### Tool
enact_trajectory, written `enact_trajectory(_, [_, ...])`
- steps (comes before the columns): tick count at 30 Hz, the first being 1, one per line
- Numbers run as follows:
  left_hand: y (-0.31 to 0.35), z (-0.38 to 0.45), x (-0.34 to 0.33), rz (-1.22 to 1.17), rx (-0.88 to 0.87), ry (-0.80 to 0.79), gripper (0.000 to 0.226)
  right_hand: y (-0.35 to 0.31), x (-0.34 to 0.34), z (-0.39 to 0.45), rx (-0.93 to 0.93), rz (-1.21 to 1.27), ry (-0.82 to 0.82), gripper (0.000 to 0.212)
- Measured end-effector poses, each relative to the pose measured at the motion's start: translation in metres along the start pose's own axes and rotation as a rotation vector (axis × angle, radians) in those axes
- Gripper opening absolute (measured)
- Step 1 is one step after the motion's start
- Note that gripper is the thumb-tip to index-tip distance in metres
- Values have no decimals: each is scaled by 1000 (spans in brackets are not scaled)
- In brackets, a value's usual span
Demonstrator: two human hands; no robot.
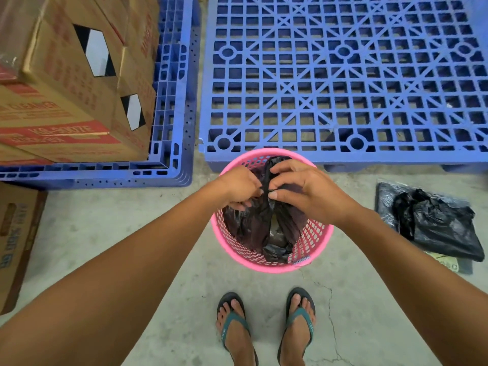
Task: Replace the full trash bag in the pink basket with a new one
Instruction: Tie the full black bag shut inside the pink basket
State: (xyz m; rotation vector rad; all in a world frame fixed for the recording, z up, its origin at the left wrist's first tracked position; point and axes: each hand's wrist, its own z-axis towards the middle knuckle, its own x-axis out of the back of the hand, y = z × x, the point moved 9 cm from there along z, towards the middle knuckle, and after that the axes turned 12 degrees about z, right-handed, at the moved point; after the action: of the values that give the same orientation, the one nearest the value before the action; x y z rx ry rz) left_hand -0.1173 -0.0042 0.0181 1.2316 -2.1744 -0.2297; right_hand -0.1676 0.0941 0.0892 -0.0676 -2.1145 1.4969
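Observation:
A pink lattice basket (309, 249) stands on the concrete floor in front of my feet. A dark trash bag (253, 228) fills it, its top gathered into a twisted strip rising above the rim. My left hand (239, 187) and my right hand (303, 190) meet over the basket's far side, both pinching that gathered top between fingers and thumbs. To the right on the floor lies a pack of black bags (435, 223), one crumpled loose on top of it.
A blue plastic pallet (343, 83) lies just behind the basket. At left a second blue pallet (174, 107) carries stacked cardboard boxes (66, 88). Another cardboard box (18, 239) sits at the left edge. My feet in green flip-flops (266, 328) stand close to the basket.

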Motion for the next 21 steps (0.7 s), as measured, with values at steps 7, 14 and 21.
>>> enact_trajectory(7, [18,2,-15,-145,-132,-97,28,48,18,17,-138,290,280,3])
enact_trajectory(14, [16,2,-6,224,-303,7,19,93,-3,26,-354,35,227,15])
enact_trajectory(21, [30,-5,-31,406,-452,84,57,105,2,27,-513,-78,231,17])
